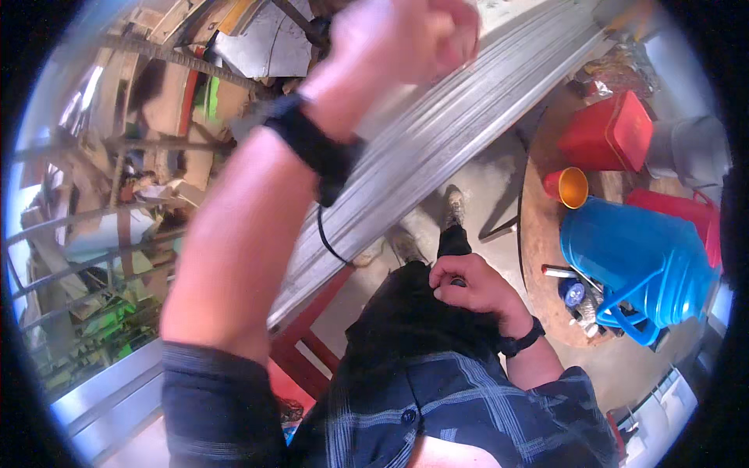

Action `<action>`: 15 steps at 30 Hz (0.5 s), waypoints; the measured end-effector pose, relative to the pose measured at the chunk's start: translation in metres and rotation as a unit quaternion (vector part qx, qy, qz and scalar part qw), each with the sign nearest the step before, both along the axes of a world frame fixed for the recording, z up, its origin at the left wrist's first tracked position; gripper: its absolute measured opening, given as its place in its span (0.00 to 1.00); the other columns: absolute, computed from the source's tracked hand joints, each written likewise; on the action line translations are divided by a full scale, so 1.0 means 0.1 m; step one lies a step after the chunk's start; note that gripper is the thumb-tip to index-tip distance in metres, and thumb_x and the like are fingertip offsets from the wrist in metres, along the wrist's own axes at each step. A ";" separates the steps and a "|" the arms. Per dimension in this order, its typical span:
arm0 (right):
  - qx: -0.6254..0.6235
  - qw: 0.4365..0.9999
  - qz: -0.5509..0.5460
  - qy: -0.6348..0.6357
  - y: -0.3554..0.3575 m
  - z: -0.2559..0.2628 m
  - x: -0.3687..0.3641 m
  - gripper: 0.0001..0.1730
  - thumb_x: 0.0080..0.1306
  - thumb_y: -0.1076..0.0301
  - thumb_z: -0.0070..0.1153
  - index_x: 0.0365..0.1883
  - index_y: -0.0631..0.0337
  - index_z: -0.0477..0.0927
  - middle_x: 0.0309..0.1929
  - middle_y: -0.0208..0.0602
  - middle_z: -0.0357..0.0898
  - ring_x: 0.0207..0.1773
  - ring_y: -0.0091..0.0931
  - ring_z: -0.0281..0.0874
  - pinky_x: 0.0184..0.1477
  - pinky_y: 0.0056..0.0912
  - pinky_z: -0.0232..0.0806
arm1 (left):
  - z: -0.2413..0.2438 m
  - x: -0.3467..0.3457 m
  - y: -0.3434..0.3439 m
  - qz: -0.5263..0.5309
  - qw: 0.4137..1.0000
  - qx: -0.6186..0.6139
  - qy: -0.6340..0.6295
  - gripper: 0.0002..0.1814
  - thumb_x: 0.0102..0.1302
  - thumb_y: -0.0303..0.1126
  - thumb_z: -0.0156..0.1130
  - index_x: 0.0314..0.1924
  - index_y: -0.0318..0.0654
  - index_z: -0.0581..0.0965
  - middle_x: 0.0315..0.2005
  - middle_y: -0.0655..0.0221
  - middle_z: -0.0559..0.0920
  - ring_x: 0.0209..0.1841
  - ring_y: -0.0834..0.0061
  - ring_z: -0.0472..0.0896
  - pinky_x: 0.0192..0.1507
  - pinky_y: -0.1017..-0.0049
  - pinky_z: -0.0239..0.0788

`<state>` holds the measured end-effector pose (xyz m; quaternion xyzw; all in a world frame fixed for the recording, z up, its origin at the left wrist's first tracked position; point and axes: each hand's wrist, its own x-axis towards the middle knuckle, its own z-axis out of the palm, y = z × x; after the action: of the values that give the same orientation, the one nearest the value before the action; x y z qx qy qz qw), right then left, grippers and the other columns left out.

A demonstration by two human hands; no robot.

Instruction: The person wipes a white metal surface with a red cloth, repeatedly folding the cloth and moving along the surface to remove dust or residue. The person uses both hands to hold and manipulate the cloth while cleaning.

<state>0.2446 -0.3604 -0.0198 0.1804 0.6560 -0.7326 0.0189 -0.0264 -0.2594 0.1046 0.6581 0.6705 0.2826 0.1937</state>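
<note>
My left hand (430, 44) is raised at the top of the view, its fingers curled and blurred. It is over a long ribbed metal sill (445, 140); whether it touches the sill or grips anything cannot be made out. Around that wrist is a black band (313, 143), and below it a thin black cord (327, 237) curves across the sill. Low before my body, my right hand (474, 286) rests against my black trousers (404, 322). Its fingers curl around a small dark spot, either an object or a gap. A black watch or band (522, 339) circles this wrist.
On the right, a round wooden table (541, 234) carries a blue plastic jug (626, 240), an orange-lined cup (572, 188), a red container (608, 131) and small items. Left, beyond metal bars (64, 222), lie scrap boards (169, 105). A red chair or frame (310, 327) stands beside my leg.
</note>
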 end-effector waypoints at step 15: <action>0.049 0.978 -0.202 0.006 -0.21 0.51 0.15 0.14 0.52 0.73 0.60 0.39 0.62 0.79 0.26 0.22 0.71 0.30 0.13 0.66 0.34 0.20 0.62 | 0.15 -0.24 -1.75 0.093 0.970 -0.082 -0.209 0.19 0.56 0.20 0.64 0.50 0.34 0.76 0.41 0.63 0.82 0.45 0.71 0.80 0.49 0.72 0.72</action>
<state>0.2599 -0.3815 0.0315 0.3049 0.6411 -0.6898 -0.1422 -0.0503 -0.4349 0.1200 0.5009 0.6943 0.3746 0.3560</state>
